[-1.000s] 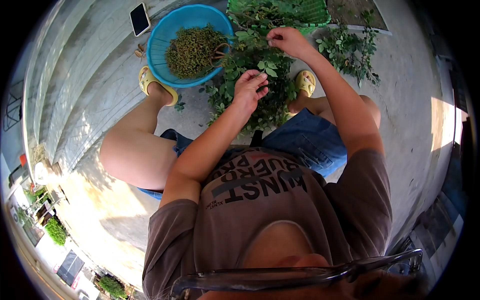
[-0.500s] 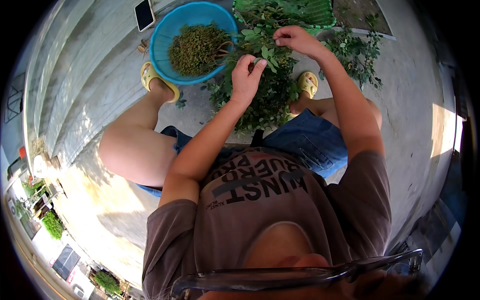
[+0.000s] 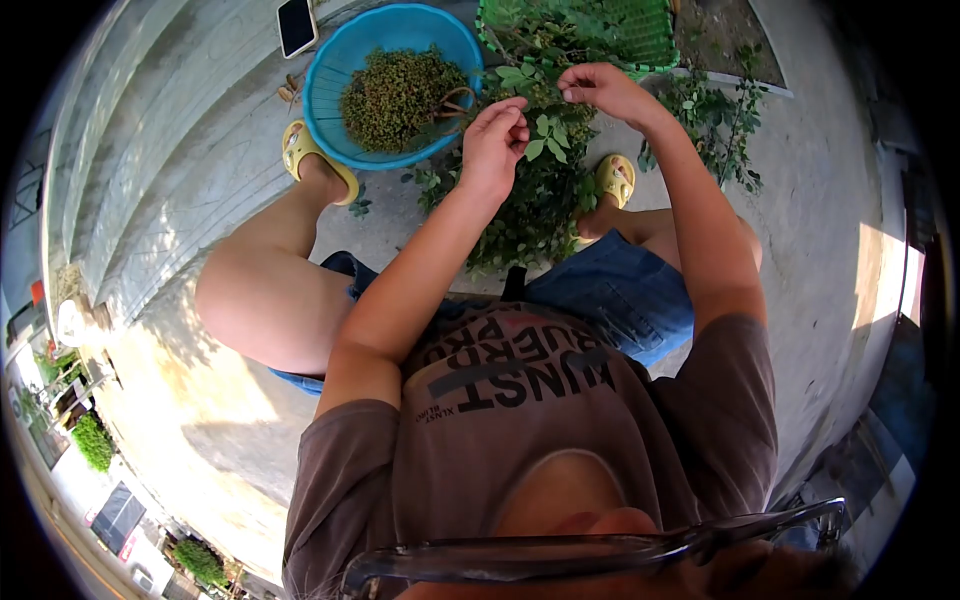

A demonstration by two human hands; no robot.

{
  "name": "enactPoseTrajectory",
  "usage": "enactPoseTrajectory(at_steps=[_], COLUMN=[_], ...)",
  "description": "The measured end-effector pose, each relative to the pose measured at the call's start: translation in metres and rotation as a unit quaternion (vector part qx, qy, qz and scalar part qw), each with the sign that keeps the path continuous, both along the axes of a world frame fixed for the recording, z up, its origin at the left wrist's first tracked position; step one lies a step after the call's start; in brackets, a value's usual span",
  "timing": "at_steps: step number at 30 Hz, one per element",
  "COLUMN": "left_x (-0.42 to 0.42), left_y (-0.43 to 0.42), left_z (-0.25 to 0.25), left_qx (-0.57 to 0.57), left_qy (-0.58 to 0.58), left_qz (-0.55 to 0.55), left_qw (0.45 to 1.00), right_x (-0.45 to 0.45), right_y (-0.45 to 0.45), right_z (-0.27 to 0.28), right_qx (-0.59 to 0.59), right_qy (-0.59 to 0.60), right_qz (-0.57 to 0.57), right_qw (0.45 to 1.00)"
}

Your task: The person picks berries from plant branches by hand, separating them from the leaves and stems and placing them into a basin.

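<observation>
My left hand [image 3: 494, 148] is over the leafy branches, just right of the blue basin, its fingers curled together. Whatever they hold, if anything, is too small to make out. My right hand [image 3: 608, 94] pinches at a leafy branch [image 3: 545, 140] with thumb and forefinger, farther right and slightly higher. Cut branches with green leaves [image 3: 520, 220] lie heaped between my feet, below both hands. The blue basin [image 3: 318, 125] holds a mound of small green-brown berry clusters [image 3: 395, 100]. A looped tan handle [image 3: 457, 101] shows at the mound's right side.
A green woven basket [image 3: 652, 35] with more branches stands at the top. Loose leafy sprigs [image 3: 715, 125] lie right of it. A phone [image 3: 297, 27] rests left of the basin. My feet wear yellow clogs [image 3: 297, 145] on the concrete floor.
My left hand has turned and curled its fingers, the thumb no longer stretched out. My right hand stays near the same spot, its fingers drawn closer together.
</observation>
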State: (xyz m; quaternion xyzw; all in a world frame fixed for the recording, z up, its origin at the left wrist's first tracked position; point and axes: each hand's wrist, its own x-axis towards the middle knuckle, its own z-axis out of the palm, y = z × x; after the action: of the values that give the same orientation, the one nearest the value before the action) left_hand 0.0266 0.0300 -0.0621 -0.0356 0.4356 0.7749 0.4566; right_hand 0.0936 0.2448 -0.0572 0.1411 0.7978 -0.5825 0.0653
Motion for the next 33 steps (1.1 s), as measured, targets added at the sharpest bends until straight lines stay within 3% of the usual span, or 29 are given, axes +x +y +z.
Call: enactPoseTrajectory(at_steps=[7, 14, 24, 33], left_x=[0.005, 0.002, -0.004, -0.006], left_y=[0.031, 0.042, 0.041, 0.042], left_z=[0.008, 0.000, -0.007, -0.010], left_qx=[-0.122, -0.121, -0.038, 0.005], left_qy=[0.115, 0.158, 0.018, -0.052], left_qz=[-0.006, -0.005, 0.021, 0.039], left_qw=[0.986, 0.980, 0.999, 0.998], right_x=[0.000, -0.002, -0.004, -0.007], right_y=[-0.001, -0.002, -0.006, -0.006], right_z=[0.004, 0.009, 0.017, 0.016], right_qx=[-0.006, -0.021, -0.076, -0.054], right_qy=[0.011, -0.013, -0.018, -0.009], right_qz=[0.011, 0.035, 0.009, 0.027], right_qw=[1.000, 0.999, 0.997, 0.998])
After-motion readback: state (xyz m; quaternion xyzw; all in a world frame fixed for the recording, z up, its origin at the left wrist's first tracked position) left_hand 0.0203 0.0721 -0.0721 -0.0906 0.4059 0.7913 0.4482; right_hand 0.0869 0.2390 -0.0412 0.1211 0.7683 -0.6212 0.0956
